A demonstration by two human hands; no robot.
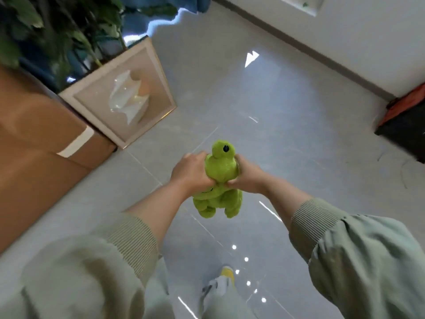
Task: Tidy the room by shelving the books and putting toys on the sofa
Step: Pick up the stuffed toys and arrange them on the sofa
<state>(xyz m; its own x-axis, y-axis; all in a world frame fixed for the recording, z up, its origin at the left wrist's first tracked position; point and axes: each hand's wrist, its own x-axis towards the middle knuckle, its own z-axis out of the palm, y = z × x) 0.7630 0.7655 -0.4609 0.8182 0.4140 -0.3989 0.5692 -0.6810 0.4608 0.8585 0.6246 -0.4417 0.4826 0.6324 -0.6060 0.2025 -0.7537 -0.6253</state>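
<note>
Plush toy (221,171) between 2 hands (190,172) above floor (287,116); box (34,139) and framed picture (119,95) at left, plant (57,31) behind.

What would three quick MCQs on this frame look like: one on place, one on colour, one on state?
1. Where is the plush toy?
A. held up above the floor
B. lying flat on it
C. on a shelf

2. What colour is it?
A. red
B. green
C. blue

3. How do the left hand and right hand stand?
A. both hang free
B. one grips, one is free
C. both grip the toy

Answers: 1 A, its legs dangle clear of the tiles; 2 B, its fur is bright green all over; 3 C, each hand's fingers curl round its body, one from each side.
</note>
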